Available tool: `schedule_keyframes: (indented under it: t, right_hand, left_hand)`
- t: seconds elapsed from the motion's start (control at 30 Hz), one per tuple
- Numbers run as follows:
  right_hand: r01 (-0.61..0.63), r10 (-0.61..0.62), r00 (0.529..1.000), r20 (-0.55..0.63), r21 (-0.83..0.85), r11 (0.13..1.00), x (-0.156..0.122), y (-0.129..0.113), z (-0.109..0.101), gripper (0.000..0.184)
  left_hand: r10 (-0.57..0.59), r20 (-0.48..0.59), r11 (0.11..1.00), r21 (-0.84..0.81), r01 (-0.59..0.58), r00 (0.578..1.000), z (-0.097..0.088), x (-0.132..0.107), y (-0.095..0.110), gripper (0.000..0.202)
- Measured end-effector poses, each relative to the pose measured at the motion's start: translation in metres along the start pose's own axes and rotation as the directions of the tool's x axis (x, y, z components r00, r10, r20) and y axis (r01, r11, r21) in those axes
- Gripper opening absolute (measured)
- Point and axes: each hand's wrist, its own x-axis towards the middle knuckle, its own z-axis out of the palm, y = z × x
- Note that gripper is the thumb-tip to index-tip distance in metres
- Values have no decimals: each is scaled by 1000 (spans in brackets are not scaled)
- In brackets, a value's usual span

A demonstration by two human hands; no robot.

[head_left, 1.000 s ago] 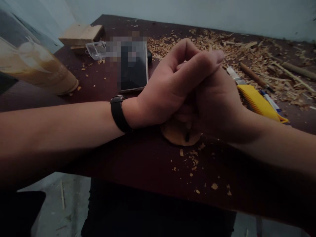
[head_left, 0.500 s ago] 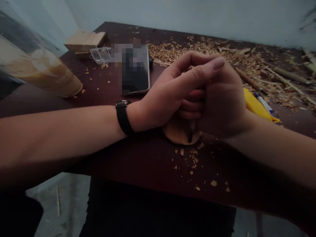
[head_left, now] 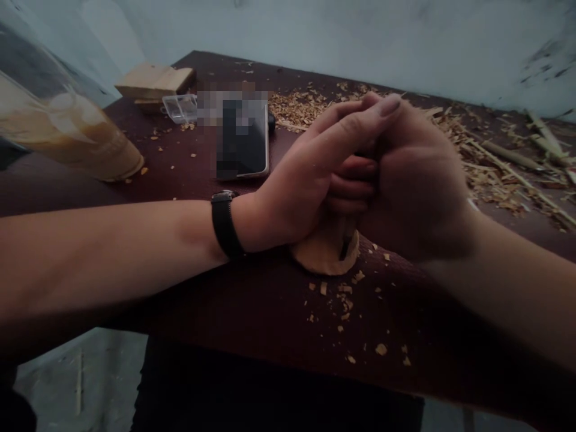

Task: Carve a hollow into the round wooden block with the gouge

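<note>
A small round wooden piece (head_left: 320, 258) lies near the front of the dark table (head_left: 252, 312). My right hand (head_left: 418, 180) is a fist around a thin carving tool (head_left: 347, 240), whose dark tip pokes down onto the wood. My left hand (head_left: 310, 174), with a black watch (head_left: 225, 225) at the wrist, is wrapped over the right fist, thumb stretched along the top, its heel resting on the wood. Most of the tool is hidden inside the hands.
A phone (head_left: 243, 141) lies behind my left wrist, with a clear plastic box (head_left: 180, 108) and a wooden block (head_left: 153, 81) further back. A tall wooden cylinder (head_left: 67, 132) stands at left. Wood shavings and sticks (head_left: 486, 156) cover the back right. Small chips (head_left: 346, 300) dot the front.
Both clasped hands have turned and pressed lower onto the wooden piece. My view shifted, and the right hand now hides the yellow tool and pens that lay behind it.
</note>
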Motion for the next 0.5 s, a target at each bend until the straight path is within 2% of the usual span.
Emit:
schedule_keyframes:
  t: [0.07, 0.17, 0.3, 0.43, 0.5]
  right_hand:
    - [5, -4, 997, -74, 16, 1000, 0, 4, 4, 54]
    - [45, -44, 983, -176, -2, 999, -2, 9, 10, 62]
    - [86, -124, 942, -313, -133, 987, -3, 12, 12, 49]
    - [95, -181, 916, -358, -247, 964, -2, 11, 10, 45]
    - [48, -140, 934, -328, -272, 961, -3, 10, 10, 44]
  left_hand:
    - [9, 38, 1000, -18, -9, 999, -1, 0, -2, 44]
    - [-26, 74, 999, 40, 23, 997, 1, -2, 0, 36]
    - [-69, 118, 996, 69, 61, 991, 2, -4, 4, 47]
    - [-50, 74, 996, 70, 45, 996, 4, -4, 1, 45]
    - [-18, 33, 997, 71, 15, 999, 5, -5, -2, 46]
